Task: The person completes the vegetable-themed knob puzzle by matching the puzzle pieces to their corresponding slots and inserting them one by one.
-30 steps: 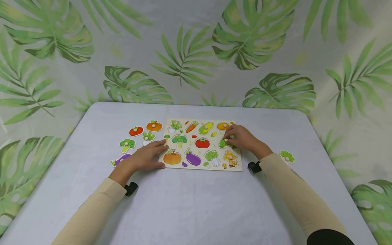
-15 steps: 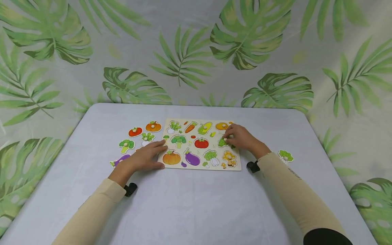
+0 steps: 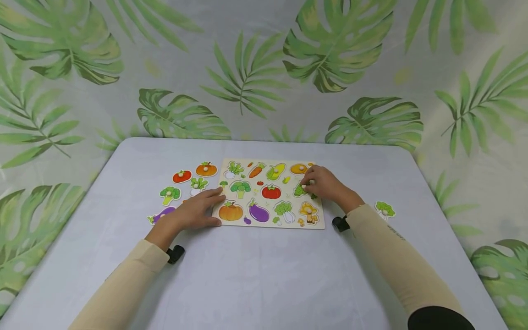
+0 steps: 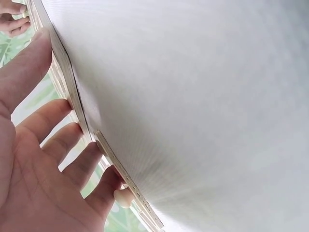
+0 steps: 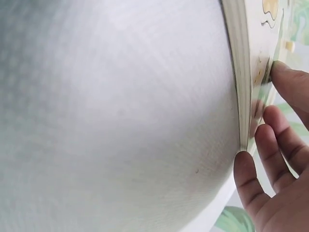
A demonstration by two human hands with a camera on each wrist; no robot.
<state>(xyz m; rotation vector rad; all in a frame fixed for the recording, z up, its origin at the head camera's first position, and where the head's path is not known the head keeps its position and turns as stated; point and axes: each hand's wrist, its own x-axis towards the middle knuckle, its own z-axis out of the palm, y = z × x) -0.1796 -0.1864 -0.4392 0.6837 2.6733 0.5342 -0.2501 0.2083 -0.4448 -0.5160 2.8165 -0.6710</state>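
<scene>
A pale wooden peg puzzle board (image 3: 250,201) printed with vegetables lies flat on the table. My left hand (image 3: 201,210) rests along its left edge, thumb at the near corner and fingers spread over the rim. In the left wrist view, that hand's straight fingers (image 4: 50,120) touch the board's side, beside a knobbed piece lying close by. At the board's right side, my right hand (image 3: 323,184) pinches the small knob of a green vegetable puzzle piece (image 3: 299,189), which lies over the board. Part of that piece is hidden by the fingers.
Left of the board lie loose knobbed pieces: a tomato (image 3: 182,176), a pumpkin (image 3: 206,169), a turnip (image 3: 199,184), a broccoli (image 3: 170,194) and an eggplant (image 3: 162,214) partly behind the left hand. A leafy green piece (image 3: 385,209) lies beyond the right forearm. A leaf-print cloth (image 3: 264,68) hangs behind.
</scene>
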